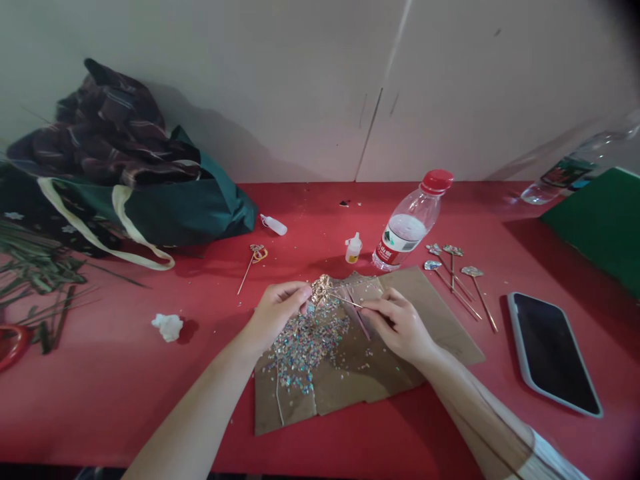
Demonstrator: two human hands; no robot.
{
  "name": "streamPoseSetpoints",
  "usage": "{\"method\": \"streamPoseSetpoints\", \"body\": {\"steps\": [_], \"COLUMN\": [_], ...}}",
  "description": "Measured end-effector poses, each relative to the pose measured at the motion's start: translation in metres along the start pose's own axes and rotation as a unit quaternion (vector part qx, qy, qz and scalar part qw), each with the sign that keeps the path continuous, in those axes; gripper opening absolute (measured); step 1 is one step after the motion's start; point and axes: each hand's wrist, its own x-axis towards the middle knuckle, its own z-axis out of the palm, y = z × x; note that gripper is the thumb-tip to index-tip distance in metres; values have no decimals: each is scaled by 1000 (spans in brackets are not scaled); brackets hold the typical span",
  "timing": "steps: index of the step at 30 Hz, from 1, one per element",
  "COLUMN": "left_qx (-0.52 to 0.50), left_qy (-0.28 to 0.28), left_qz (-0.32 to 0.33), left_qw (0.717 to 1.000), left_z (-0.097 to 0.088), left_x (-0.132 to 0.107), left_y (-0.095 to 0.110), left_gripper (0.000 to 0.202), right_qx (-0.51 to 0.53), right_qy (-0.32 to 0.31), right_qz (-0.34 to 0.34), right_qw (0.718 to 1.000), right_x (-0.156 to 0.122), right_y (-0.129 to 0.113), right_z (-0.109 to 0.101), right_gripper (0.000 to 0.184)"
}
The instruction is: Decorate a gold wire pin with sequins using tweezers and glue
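My left hand (277, 313) pinches a gold glittery ornament (321, 290) at its fingertips, above a sheet of brown kraft paper (425, 320). A thin stick (347, 302) runs from the ornament to my right hand (400, 323), whose fingers hold it. A scatter of multicoloured sequins (305, 347) lies on the paper under both hands. Beyond the paper stands a small white glue bottle (353, 249). Several finished sequin picks (453, 267) lie to the right of the paper.
A red table holds a water bottle, a black phone, another glue bottle, a pick, and a white tissue lump. A green bag, plaid cloth, and long leaves sit at left. A green board and a bottle stand at right, against a white wall.
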Motion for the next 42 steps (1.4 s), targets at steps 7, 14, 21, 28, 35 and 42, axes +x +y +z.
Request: {"method": "streamPoseSetpoints", "body": {"steps": [7,14,21,28,35,42], "left_qx": [48,53,33,12,20,27], "left_qy": [-8,-11,-9,-6,-7,-8], "left_qz": [7,10,17,2,-17,-24], "left_qw": [999,998,999,1000,1000,999], "left_z": [-2,-3,-2,-1,-3,-6], "left_x": [-2,-2,-1,-1,0,1], "left_y": [3,3,1,0,-5,-7], "left_gripper": [36,36,37,34,34,33], "right_qx": [-4,-5,-10,-8,-18,-18], "right_qy": [3,-11,-15,-10,-9,-11], "right_qz": [-5,-11,-15,-24,-25,-42], "right_qw": [1000,1000,1000,1000,999,999], "right_x": [0,0,1,0,-1,-1], "right_y": [-4,-5,-5,-3,-2,-2], "right_z": [-2,-2,-2,0,0,1], "right_gripper": [14,12,13,12,12,11]}}
